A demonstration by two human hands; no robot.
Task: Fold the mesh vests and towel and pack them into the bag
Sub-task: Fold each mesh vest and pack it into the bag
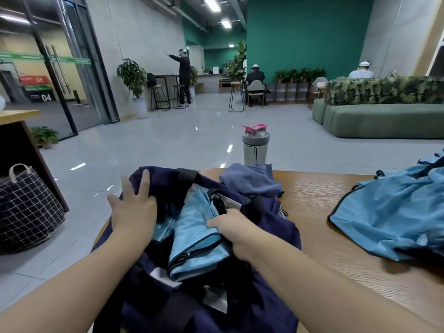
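A dark navy bag [264, 308] lies open on the wooden table [324, 195] in front of me. My right hand [234, 228] grips a folded light blue mesh vest [194, 239] that sits in the bag's opening. My left hand [134, 203] rests with spread fingers on the bag's left rim, holding the fabric aside. A grey-blue towel [252, 180] lies crumpled just behind the bag. More light blue mesh vests [389, 215] lie unfolded in a heap at the table's right.
A grey shaker bottle [255, 146] with a pink lid stands at the table's far edge behind the towel. A checked basket [26, 205] sits on the floor at the left beside a dark cabinet. People and a green sofa are far across the room.
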